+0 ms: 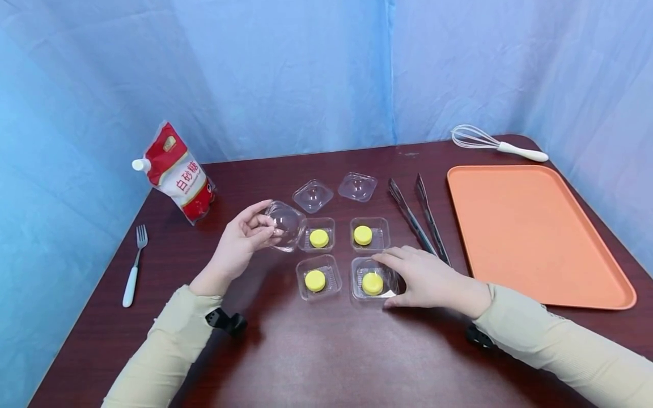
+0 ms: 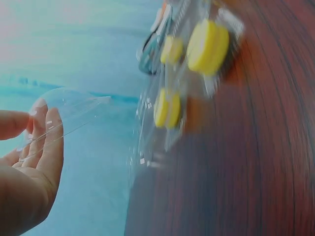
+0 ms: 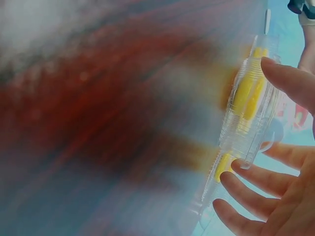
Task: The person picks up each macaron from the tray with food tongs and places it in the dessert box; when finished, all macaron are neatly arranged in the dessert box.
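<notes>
Fork [image 1: 134, 272]: one, pale-handled, at the far left of your counter [image 1: 336, 351], tines pointing far.

Sugar bag [image 1: 183, 178]: one, red and white, white spout to its upper left, standing tilted near the far edge.

Left hand [image 1: 242, 243]: yours; grip closed to a pinch, thumb and fingers holding a clear domed lid [image 1: 288, 226] raised off the counter.

Near left box [image 1: 333, 281]: clear, uncovered, with one yellow round [image 1: 315, 280] inside.

Far left box [image 1: 326, 225]: clear, one yellow round inside, just right of the lid you held.

Loose lids: a far left lid [image 1: 313, 196] and a far right lid [image 1: 357, 187], side by side beyond the boxes.

Far right box [image 1: 381, 235]: clear, uncovered, one yellow round inside.

Near right box [image 1: 357, 277]: clear, one yellow round inside, apparently topped by a clear cover.

Right hand [image 1: 425, 279]: yours; grip spread wide across the near right box, thumb at its near side, fingers at its far side.

Tongs [image 1: 410, 214]: dark, arms apart, beyond your right hand.

Whisk [image 1: 502, 145]: white, at the far right edge.

Tray [image 1: 541, 238]: orange, flat on the right.
</notes>
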A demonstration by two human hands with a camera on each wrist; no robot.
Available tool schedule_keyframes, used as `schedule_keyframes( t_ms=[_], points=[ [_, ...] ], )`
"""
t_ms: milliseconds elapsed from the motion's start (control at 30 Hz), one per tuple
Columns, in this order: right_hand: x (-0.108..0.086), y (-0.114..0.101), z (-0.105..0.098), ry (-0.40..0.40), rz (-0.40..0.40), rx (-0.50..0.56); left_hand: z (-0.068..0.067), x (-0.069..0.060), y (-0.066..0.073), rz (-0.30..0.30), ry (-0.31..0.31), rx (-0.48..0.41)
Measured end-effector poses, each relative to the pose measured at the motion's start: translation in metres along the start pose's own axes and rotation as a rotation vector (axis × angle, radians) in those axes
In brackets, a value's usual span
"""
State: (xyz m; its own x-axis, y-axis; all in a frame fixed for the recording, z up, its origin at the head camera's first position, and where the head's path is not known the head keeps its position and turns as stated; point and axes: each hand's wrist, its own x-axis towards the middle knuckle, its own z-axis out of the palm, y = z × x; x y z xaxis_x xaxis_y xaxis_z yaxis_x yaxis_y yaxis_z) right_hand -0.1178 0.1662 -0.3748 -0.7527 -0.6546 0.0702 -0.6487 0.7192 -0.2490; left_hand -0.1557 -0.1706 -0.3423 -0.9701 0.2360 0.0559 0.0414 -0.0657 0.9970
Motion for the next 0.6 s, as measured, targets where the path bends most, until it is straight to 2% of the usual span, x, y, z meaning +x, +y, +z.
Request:
schedule_keyframes(
  t_ms=[267, 600],
  points=[
    [0.000, 0.000, -0.002, 0.011, -0.011, 0.002, 0.025, 0.003, 0.001, -0.010, 0.024, -0.132],
    [0.001, 0.002, -0.008, 0.056, -0.039, 0.024, 0.047, 0.012, 0.002, -0.085, 0.070, -0.246]
  ],
)
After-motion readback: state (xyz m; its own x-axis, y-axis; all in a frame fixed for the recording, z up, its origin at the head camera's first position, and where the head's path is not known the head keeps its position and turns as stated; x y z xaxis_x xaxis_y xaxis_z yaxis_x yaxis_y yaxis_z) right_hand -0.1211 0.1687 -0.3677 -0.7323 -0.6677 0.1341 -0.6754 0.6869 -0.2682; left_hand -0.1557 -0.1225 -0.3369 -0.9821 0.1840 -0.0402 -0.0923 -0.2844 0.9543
